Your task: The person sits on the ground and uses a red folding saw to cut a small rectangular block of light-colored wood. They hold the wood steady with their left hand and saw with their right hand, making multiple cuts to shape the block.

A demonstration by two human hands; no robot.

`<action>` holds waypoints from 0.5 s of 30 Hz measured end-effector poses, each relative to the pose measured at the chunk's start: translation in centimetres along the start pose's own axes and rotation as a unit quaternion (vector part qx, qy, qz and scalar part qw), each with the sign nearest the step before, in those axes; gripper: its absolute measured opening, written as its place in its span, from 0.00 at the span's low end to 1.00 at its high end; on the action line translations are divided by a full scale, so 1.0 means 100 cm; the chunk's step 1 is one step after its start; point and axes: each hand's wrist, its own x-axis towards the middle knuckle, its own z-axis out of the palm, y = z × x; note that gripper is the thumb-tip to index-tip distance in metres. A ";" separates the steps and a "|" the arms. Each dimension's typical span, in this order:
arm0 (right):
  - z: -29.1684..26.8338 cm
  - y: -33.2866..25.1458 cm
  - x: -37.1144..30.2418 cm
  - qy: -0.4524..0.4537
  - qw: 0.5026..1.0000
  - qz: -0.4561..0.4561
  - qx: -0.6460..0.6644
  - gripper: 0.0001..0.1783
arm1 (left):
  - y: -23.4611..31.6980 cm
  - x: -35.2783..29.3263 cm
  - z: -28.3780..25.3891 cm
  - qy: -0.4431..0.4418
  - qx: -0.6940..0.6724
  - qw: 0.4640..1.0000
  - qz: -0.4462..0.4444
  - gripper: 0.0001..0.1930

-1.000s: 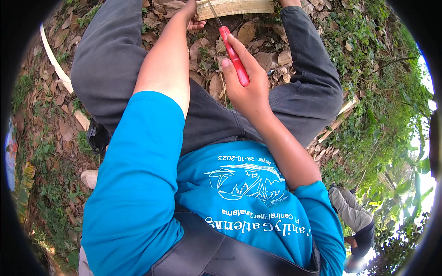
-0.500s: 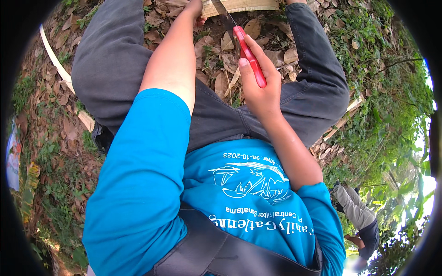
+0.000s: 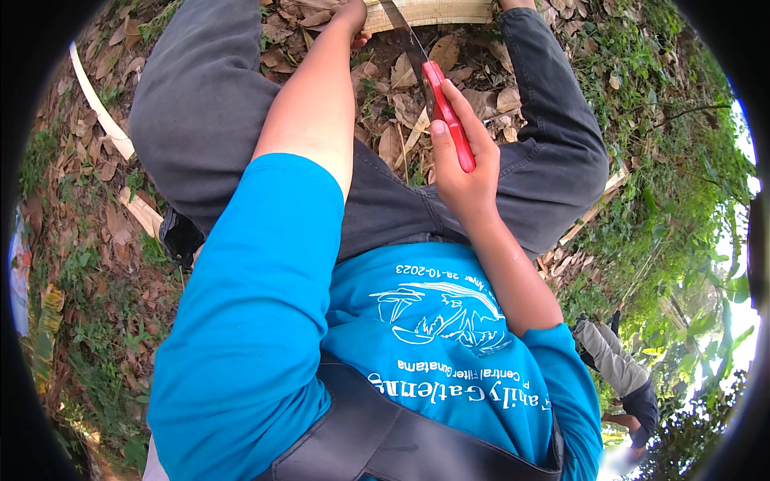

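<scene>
My right hand (image 3: 468,164) is closed round the red handle (image 3: 451,120) of a handsaw, thumb on one side and index finger stretched along the other. The saw's dark blade (image 3: 407,36) points away from me and lies across a pale wooden plank (image 3: 453,11) at the top edge of the view. At the plank's left part, my left hand (image 3: 351,19) is closed on it with curled fingers, partly cut off by the frame. The blade meets the wood just right of that hand. Its far tip is out of view.
My bent legs in dark trousers (image 3: 200,104) flank the work, a bare foot (image 3: 513,4) by the plank's right end. Dry leaves (image 3: 401,72) cover the ground. Pale wood strips (image 3: 100,108) lie at left. Another person (image 3: 618,361) is at the lower right, beside greenery.
My right hand has drawn the saw back toward me and slightly right, so the handle sits farther from the plank. My left arm has shifted slightly right in the view.
</scene>
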 end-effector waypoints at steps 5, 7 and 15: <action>-0.004 -0.005 0.001 0.000 1.000 0.007 -0.005 0.27 | 0.001 -0.008 0.005 -0.033 0.022 0.999 -0.011 0.42; -0.004 -0.004 0.002 0.000 1.000 -0.004 -0.008 0.27 | -0.003 -0.003 0.005 -0.027 0.023 0.999 0.008 0.42; -0.006 0.001 -0.009 -0.009 0.999 0.011 -0.052 0.27 | -0.002 -0.009 0.009 -0.013 0.017 1.000 0.000 0.41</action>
